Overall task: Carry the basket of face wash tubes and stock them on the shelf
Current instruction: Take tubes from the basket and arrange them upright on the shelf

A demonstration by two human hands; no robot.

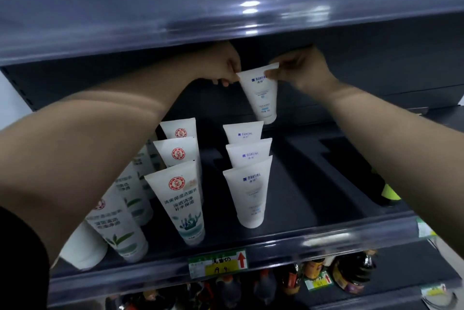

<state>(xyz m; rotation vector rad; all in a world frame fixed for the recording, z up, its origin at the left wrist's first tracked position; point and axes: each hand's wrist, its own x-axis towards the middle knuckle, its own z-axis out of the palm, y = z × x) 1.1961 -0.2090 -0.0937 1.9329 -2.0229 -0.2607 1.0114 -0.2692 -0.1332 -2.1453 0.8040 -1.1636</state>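
A white face wash tube [262,95] with blue print hangs cap-down over the back of the dark shelf [313,184]. My left hand [221,66] pinches its flat top edge at the left corner. My right hand [301,68] pinches the right corner. Directly below and in front stands a row of three matching white tubes [248,184]. To their left stands a row of tubes with a red round logo [179,191], and further left more tubes with green leaf print [120,224]. The basket is not in view.
The upper shelf's front edge [226,21] overhangs just above both hands. The right half of the shelf floor is bare, with a yellow-green object [389,194] at its right end. A yellow price label [218,264] sits on the shelf's front rail. Dark bottles [351,274] fill the shelf below.
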